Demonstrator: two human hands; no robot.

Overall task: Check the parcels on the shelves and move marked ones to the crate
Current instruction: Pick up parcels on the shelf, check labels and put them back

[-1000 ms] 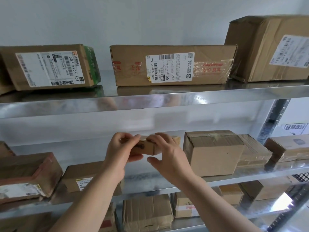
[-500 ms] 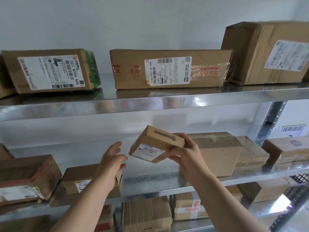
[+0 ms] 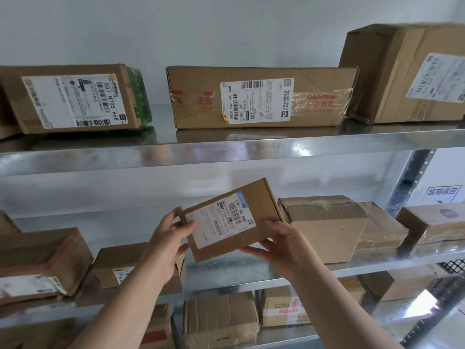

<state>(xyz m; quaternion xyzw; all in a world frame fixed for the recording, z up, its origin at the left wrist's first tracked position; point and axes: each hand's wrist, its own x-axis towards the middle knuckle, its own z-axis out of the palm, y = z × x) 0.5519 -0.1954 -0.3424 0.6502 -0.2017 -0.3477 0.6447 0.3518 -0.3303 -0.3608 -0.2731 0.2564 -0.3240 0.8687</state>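
I hold a small flat cardboard parcel in front of the middle shelf, tilted, its white shipping label facing me. My left hand grips its left edge, thumb on the label. My right hand grips its lower right corner from below. The top shelf carries three labelled parcels: a left one, a long middle one and a big right one. No crate is in view.
More cardboard boxes stand on the middle shelf: one at right, a low one behind my left wrist, a worn one far left. Further boxes fill the lower shelf. A steel upright stands at right.
The small parcel came off the middle shelf and was turned so its label faces me. My left hand let go midway, then took hold of its left edge again.
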